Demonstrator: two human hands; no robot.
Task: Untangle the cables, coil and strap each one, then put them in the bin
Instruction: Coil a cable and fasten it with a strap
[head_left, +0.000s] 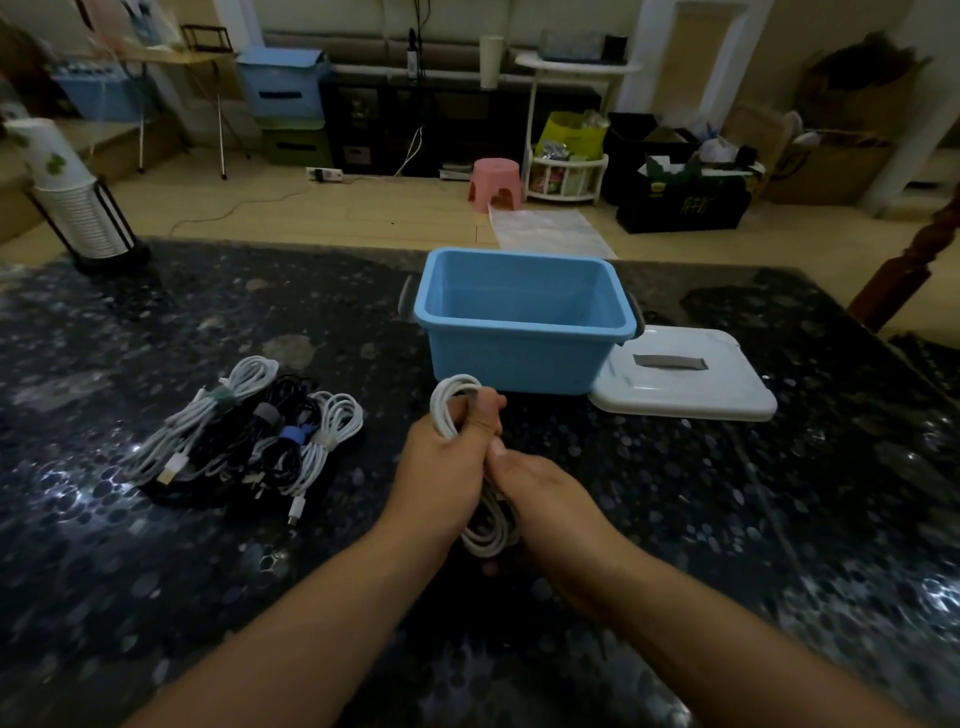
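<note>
Near the front edge of the dark speckled table (156, 322), just before the blue bin (524, 332), both hands hold a white coiled cable (457, 400). The left hand (447, 462) has fingers and thumb curled round the coil's upper loops; the right hand (545, 493) grips its middle, fingers wrapped. The coil's long axis runs from the bin toward the person, its far loop pointing at the bin. It looks light, limp and springy, likely to uncoil if released, so the waist is the place to pinch it. Strapped cables (249, 431) lie toward the left edge; the bin looks empty, its white lid (685, 374) beside it.
</note>
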